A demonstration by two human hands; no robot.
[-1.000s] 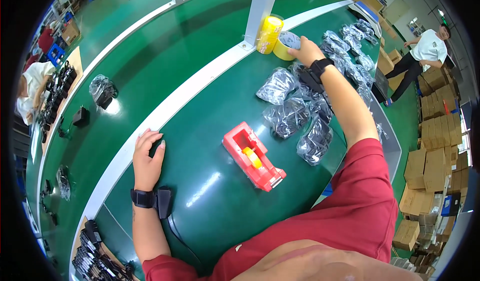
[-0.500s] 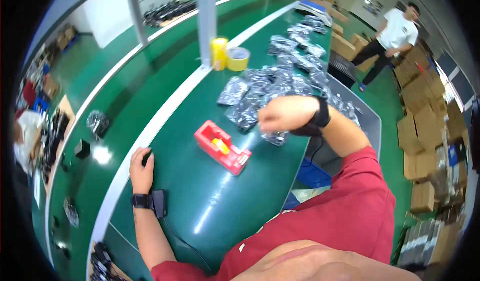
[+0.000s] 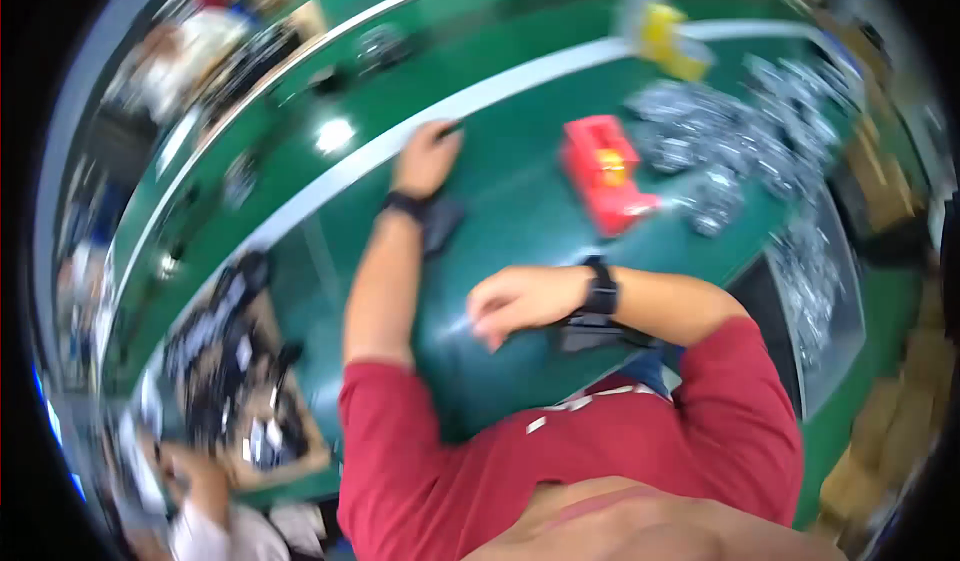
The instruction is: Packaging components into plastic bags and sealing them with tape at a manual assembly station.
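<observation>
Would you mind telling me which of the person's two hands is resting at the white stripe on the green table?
The left hand, stretched out to the stripe with something small and dark at its fingertips. The right hand is curled near the body.

The table (image 3: 520, 211) was deep green with a pale grey-white stripe (image 3: 480, 101) along its far side, and the sleeves (image 3: 740, 411) of the person's shirt were dark red. A bright red tool (image 3: 603, 173) with a yellow centre lay beside a heap of silvery grey bags (image 3: 730, 146), and yellow rolls (image 3: 668, 36) stood beyond. Both wrists carried black bands, the left (image 3: 403, 203) and the right (image 3: 601, 287).
</observation>
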